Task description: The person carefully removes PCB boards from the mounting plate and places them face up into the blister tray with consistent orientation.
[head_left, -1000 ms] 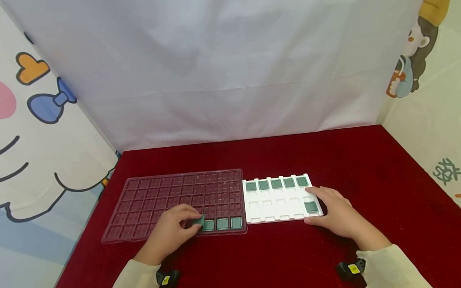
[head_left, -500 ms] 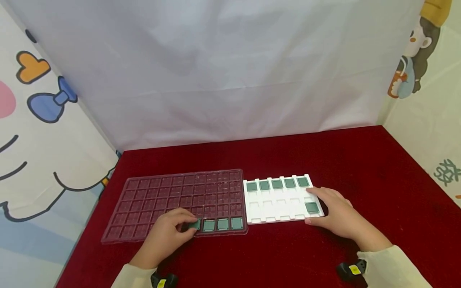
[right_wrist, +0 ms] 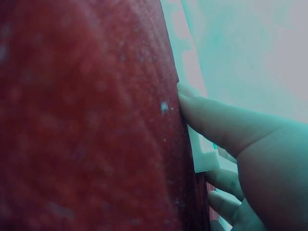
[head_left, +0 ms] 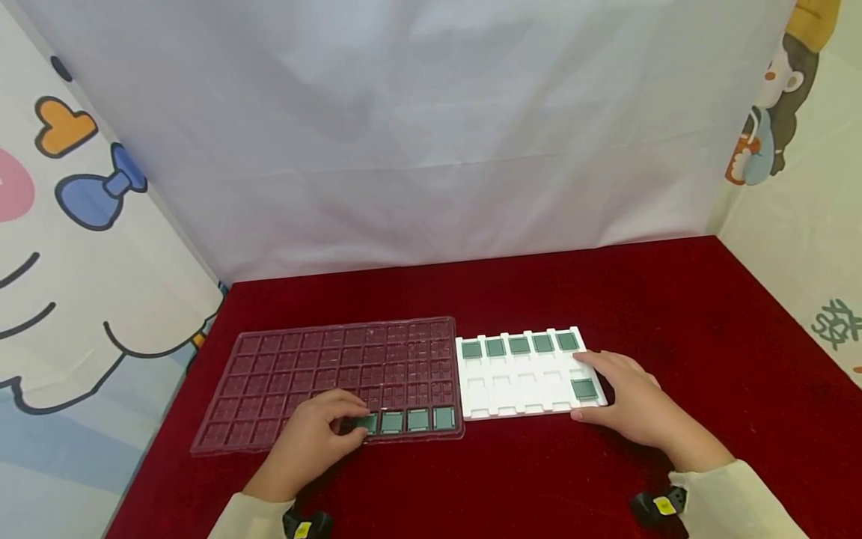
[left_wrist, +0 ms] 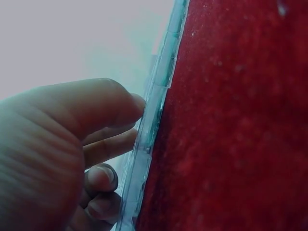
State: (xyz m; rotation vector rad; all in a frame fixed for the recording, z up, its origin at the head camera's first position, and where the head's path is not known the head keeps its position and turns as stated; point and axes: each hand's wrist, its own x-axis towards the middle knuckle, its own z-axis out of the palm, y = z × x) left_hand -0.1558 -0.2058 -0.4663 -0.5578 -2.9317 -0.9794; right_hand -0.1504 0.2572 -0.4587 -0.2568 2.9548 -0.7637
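My left hand (head_left: 315, 436) has thumb and index finger around a green square chip (head_left: 368, 424), which lies in a front-row pocket of the clear plastic tray (head_left: 289, 363). To its right, several more green chips (head_left: 418, 420) fill that row up to the tray's corner. In the left wrist view the thumb tip is right at the tray's edge. My right hand (head_left: 631, 408) grips the right end of a white tray (head_left: 515, 385), thumb at the front corner and fingers farther back. That tray bears green chips (head_left: 519, 345) along its back row and one chip (head_left: 584, 389) at front right.
Both trays lie side by side on a red cloth-covered table (head_left: 485, 486). A white curtain (head_left: 431, 150) hangs behind it. Printed cloths with cartoon figures, such as a blue bow (head_left: 101, 195), flank the table left and right.
The chip in my left hand was tilted above the clear tray; it has come down flat into the pocket, the hand moving slightly left. My right hand stays on the white tray.
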